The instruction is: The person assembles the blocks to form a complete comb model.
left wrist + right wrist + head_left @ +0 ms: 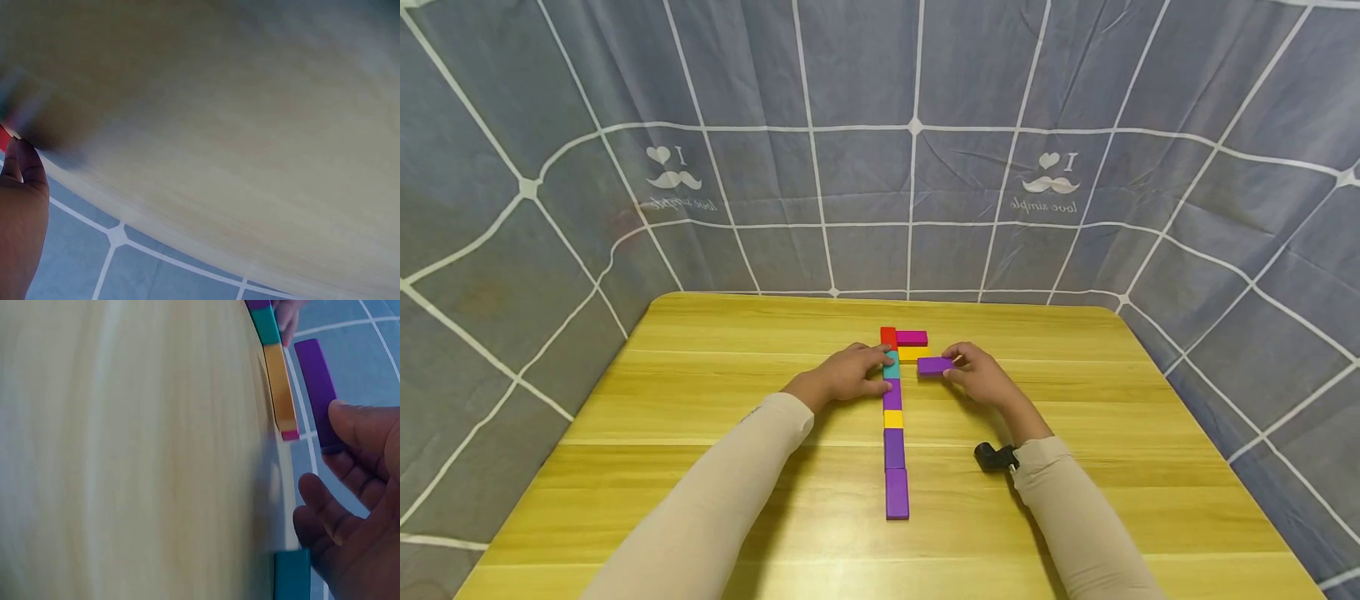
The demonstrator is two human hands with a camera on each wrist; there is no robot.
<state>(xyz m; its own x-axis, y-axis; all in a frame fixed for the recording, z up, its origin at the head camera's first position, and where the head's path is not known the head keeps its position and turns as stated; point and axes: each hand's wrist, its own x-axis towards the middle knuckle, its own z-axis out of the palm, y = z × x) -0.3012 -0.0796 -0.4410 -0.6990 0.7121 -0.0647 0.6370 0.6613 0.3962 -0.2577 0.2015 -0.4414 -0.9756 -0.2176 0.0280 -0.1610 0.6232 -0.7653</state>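
A column of flat coloured blocks runs toward me: a red block (888,336), a teal block (892,367), a purple block (892,396), a small yellow block (892,419) and two more purple blocks. From the red end, a magenta block (912,338) sticks out to the right, with a longer yellow block (913,354) just below it. My left hand (853,372) rests its fingertips along the column at the teal and purple blocks. Between thumb and fingers, my right hand (988,379) pinches a purple block (317,387), lifted beside the yellow one.
In the right wrist view a teal block (292,575) stands on the table below my right fingers. A small black object (995,457) is at my right cuff. The wooden table (700,350) ends at a grey curtain (865,175) with white lines.
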